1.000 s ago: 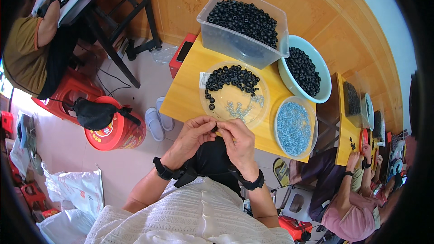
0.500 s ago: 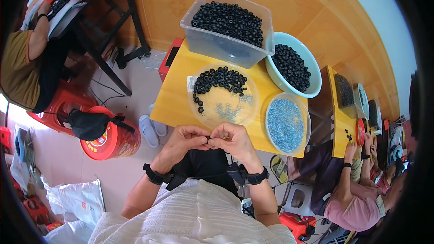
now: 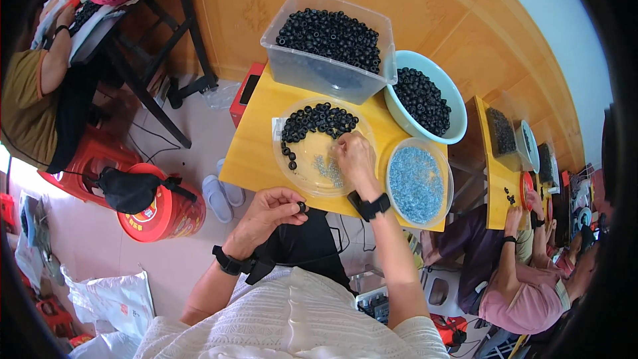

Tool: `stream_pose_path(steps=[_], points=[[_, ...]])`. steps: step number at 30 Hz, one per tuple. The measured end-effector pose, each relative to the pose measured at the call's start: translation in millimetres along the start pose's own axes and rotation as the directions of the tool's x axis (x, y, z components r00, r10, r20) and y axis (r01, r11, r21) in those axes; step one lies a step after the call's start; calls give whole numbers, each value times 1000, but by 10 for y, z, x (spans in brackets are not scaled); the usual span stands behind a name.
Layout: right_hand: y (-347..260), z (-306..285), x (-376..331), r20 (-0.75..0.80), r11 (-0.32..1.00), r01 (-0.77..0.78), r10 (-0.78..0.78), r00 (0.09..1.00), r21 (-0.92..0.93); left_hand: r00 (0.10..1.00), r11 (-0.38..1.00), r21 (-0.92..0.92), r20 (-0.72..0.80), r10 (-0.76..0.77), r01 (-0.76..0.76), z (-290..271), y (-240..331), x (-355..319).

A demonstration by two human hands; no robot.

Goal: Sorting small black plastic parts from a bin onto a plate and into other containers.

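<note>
My left hand hovers below the near edge of the yellow table, pinching a small black ring at its fingertips. My right hand reaches into the clear round dish, fingers down among small pale blue parts. An arc of black rings lies along the dish's far side. Whether the right fingers hold a part is hidden.
A clear tub of black rings and a light blue bowl of black rings stand at the back. A clear bowl of pale blue parts sits right. A red bucket stands left; other people sit at the left and right.
My hands were together near my lap working a ring. Now the right hand has reached forward into the dish, while the left stays low with the ring.
</note>
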State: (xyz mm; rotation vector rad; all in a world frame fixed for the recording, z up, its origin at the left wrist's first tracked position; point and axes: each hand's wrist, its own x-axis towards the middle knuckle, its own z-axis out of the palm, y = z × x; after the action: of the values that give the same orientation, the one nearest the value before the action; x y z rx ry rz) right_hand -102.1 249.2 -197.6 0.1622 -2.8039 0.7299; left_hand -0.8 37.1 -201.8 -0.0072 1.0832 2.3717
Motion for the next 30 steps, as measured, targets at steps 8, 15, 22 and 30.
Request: stream_pose_path(steps=[8, 15, 22, 30], points=[[145, 48, 93, 102, 1000, -16, 16, 995, -2, 1000, 998, -54, -3, 29, -29, -76, 5, -49], [28, -73, 60, 130, 999, -21, 16, 991, 32, 999, 995, -96, -11, 37, -38, -133, 6, -9], [17, 216, 388, 80, 975, 152, -141, 987, -161, 998, 990, -130, -1, 63, -63, -174, 22, -20], [98, 194, 396, 144, 991, 133, -134, 980, 12, 997, 984, -160, -2, 78, -77, -216, 45, -38]])
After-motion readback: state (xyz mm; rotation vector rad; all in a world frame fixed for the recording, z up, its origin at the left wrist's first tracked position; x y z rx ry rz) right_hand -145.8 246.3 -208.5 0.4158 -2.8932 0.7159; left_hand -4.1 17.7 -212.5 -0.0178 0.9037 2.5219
